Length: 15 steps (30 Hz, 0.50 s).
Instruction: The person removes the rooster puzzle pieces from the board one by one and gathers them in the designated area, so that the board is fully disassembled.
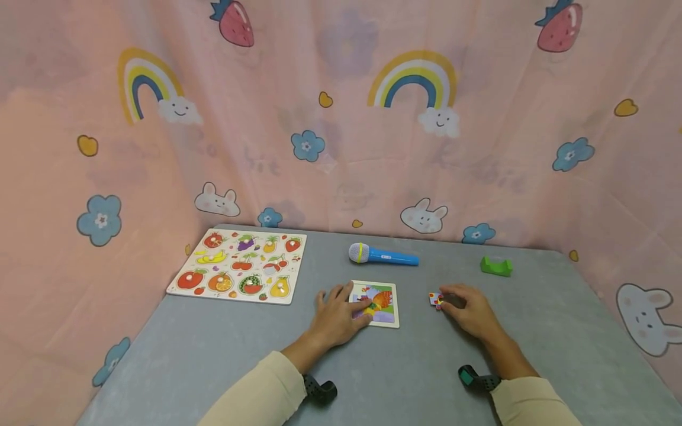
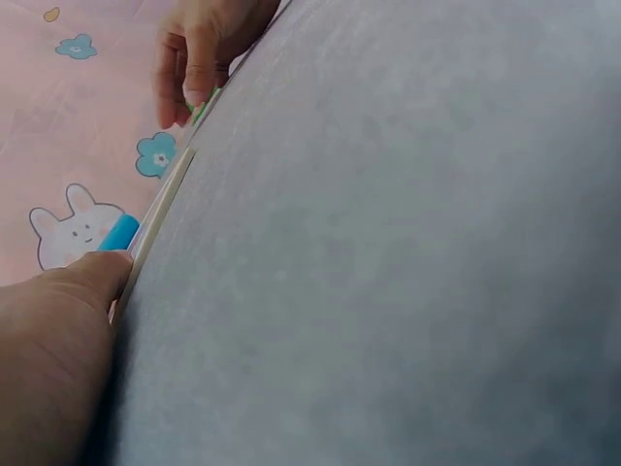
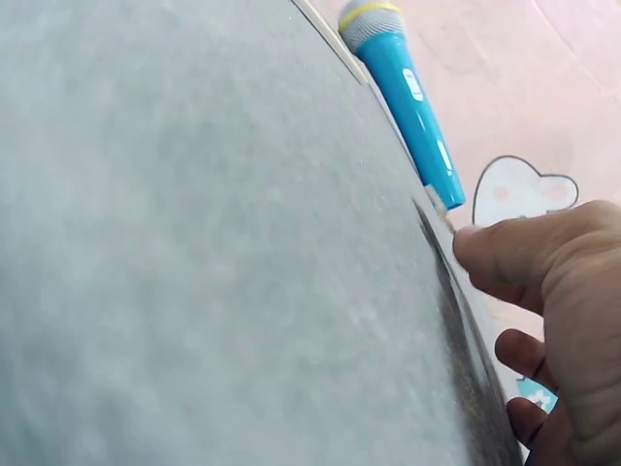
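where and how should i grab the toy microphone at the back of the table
Probably grip the microphone by its blue handle, thumb and fingers across its width: it lies lengthwise and is slimmer there than at the round grey head. Come from above and right, since the small puzzle and left hand lie nearer the head end.

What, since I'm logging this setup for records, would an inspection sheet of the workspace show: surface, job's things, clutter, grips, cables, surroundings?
Surface: mottled grey tabletop.
Job's things: small cream-rimmed square picture puzzle, lying on the tabletop; small multicoloured puzzle piece, apart from it.
Clutter: large white fruit-picture board, blue toy microphone with grey head, green notched block.
Left grip: bare hand, fingers resting on the square puzzle.
Right grip: bare hand, pinching the piece; lifted or not, cannot tell.
Cables: nothing seen.
Surroundings: pink fabric backdrop printed with rainbows, flowers, rabbits.
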Each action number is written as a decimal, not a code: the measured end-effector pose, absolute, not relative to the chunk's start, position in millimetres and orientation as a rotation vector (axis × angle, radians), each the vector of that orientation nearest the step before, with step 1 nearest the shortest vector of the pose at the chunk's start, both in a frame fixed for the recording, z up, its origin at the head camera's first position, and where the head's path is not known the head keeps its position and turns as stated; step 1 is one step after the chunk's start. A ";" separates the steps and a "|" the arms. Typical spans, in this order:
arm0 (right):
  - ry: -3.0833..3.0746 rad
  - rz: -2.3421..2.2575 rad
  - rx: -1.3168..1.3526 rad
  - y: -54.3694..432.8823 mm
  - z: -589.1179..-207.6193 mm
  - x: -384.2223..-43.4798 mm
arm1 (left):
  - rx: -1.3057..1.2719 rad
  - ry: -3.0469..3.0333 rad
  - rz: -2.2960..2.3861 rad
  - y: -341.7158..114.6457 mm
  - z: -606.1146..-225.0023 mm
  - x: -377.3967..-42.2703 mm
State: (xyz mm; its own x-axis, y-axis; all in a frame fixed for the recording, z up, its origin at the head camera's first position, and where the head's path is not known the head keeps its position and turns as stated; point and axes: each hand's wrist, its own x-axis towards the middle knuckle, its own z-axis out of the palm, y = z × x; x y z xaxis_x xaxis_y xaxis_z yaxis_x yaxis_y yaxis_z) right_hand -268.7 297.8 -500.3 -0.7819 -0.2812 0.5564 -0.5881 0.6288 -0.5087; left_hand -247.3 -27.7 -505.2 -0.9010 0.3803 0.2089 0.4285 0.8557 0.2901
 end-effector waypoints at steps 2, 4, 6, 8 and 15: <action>-2.430 0.957 0.690 297.9 -502.0 -269.5 | -0.637 -2.884 -0.503 -27.7 -504.3 -246.9; -2.439 0.937 0.691 298.1 -503.3 -270.0 | -0.642 -2.882 -0.508 -27.7 -503.6 -246.6; -2.449 0.910 0.692 298.3 -504.2 -270.5 | -0.644 -2.879 -0.514 -28.1 -502.9 -246.2; -2.458 0.889 0.694 298.3 -504.4 -270.8 | -0.640 -2.874 -0.515 -28.4 -502.9 -246.3; -2.497 0.942 0.617 298.4 -500.9 -268.2 | -0.647 -2.867 -0.510 -29.2 -504.3 -246.4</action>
State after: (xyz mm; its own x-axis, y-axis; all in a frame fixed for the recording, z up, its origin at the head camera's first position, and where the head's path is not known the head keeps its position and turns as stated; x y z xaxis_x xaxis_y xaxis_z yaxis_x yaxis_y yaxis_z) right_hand -268.2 298.4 -500.9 -0.8226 -0.2596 0.5058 -0.5290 0.6755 -0.5137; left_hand -246.4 -29.2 -504.3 -0.8940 0.3871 0.2255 0.4411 0.8485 0.2923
